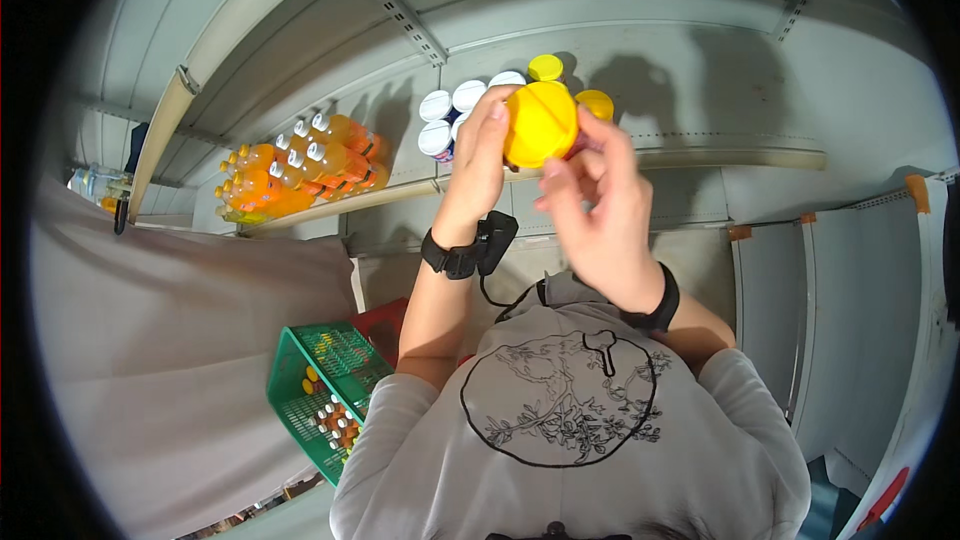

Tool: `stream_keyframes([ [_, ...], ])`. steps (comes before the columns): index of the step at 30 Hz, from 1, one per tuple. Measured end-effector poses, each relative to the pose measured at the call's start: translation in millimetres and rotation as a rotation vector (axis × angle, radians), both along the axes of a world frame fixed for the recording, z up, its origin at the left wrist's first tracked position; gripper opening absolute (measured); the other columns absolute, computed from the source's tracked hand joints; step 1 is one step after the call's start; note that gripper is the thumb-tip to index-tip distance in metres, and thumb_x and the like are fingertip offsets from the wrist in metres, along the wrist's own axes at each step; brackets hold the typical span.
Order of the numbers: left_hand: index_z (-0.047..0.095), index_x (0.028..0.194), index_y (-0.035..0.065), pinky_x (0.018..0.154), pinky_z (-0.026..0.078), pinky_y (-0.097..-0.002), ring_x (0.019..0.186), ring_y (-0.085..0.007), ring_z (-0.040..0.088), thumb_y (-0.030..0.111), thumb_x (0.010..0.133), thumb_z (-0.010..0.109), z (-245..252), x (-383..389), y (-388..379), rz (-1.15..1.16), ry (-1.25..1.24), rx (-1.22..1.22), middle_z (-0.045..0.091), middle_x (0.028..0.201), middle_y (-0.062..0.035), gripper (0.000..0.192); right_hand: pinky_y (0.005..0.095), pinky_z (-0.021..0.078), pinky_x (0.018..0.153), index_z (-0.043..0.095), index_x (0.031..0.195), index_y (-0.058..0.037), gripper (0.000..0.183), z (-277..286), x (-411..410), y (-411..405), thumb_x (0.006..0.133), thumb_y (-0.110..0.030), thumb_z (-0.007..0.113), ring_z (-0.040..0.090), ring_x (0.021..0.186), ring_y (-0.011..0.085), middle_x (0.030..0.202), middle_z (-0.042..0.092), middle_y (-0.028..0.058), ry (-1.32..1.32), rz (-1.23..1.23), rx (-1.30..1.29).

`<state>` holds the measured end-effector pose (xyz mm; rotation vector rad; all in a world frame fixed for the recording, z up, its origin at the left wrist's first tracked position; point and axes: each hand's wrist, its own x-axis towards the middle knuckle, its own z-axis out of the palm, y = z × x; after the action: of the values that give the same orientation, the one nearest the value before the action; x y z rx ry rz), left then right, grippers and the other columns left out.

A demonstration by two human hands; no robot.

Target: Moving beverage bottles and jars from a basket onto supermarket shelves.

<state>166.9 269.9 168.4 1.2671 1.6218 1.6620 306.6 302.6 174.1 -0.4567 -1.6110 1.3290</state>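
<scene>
In front of the shelf, my left hand (480,154) holds a container with a round yellow lid (540,125), its top turned up toward me. The thumb and fingers of my right hand (607,202) are at the lid's lower and right edges. Most of the container's body is hidden beneath the lid and my fingers. Behind it on the shelf stand more yellow-lidded containers (545,67), one of them (598,103) just right of the held one. White-lidded containers (469,95) are grouped to the left, partly covered by my left hand.
Orange drink bottles (330,154) stand in rows farther left on the shelf (750,105). The shelf's front edge (727,159) runs below my hands. At lower left is a green plastic crate (289,382) with small bottles (337,420) and yellow-lidded items inside. Grey cloth (187,337) hangs at left.
</scene>
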Motion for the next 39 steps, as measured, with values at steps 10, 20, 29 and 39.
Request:
stream_keyframes([
  [10, 0.045, 0.102, 0.0003, 0.045, 0.037, -0.0215, 0.047, -0.0081, 0.045, 0.028, 0.093, 0.033, -29, 19, 68, -0.203, -0.159, -0.144, 0.048, 0.057, -0.0028, 0.031, 0.0179, 0.0372, 0.040, 0.053, 0.107, 0.0011, 0.037, -12, 32, 112, 0.089, -0.030, 0.047, 0.049, 0.043, 0.0074, 0.058, 0.054, 0.0050, -0.279, 0.009, -0.359],
  [20, 0.024, 0.113, -0.0053, 0.074, 0.047, -0.0278, 0.085, -0.0195, 0.059, 0.013, 0.089, 0.028, -76, 55, 124, -0.341, -0.122, -0.195, 0.061, 0.090, -0.0185, 0.030, 0.0184, 0.0269, 0.041, 0.062, 0.097, -0.0061, 0.038, -42, 51, 221, 0.088, -0.039, 0.046, 0.039, 0.047, 0.0030, 0.055, 0.046, -0.0049, -0.525, 0.174, -0.264],
  [29, 0.022, 0.112, -0.0101, 0.076, 0.046, -0.0293, 0.094, -0.0192, 0.056, 0.015, 0.088, 0.040, -127, 93, 133, -0.183, -0.136, -0.285, 0.056, 0.104, -0.0151, 0.040, 0.0203, 0.0425, 0.062, 0.063, 0.094, -0.0048, 0.041, -108, 25, 272, 0.086, -0.042, 0.048, 0.055, 0.070, 0.0072, 0.078, 0.061, 0.0009, -0.658, 0.400, -0.299],
  [39, 0.007, 0.123, -0.0148, 0.098, 0.029, -0.0319, 0.124, -0.0303, 0.033, 0.016, 0.087, 0.041, -180, 94, 138, -0.194, -0.185, -0.318, 0.038, 0.124, -0.0261, 0.058, 0.0244, 0.0423, 0.074, 0.066, 0.091, -0.0050, 0.043, -149, -9, 276, 0.085, -0.044, 0.048, 0.057, 0.079, 0.0114, 0.085, 0.064, 0.0039, -0.782, 0.567, -0.414],
])
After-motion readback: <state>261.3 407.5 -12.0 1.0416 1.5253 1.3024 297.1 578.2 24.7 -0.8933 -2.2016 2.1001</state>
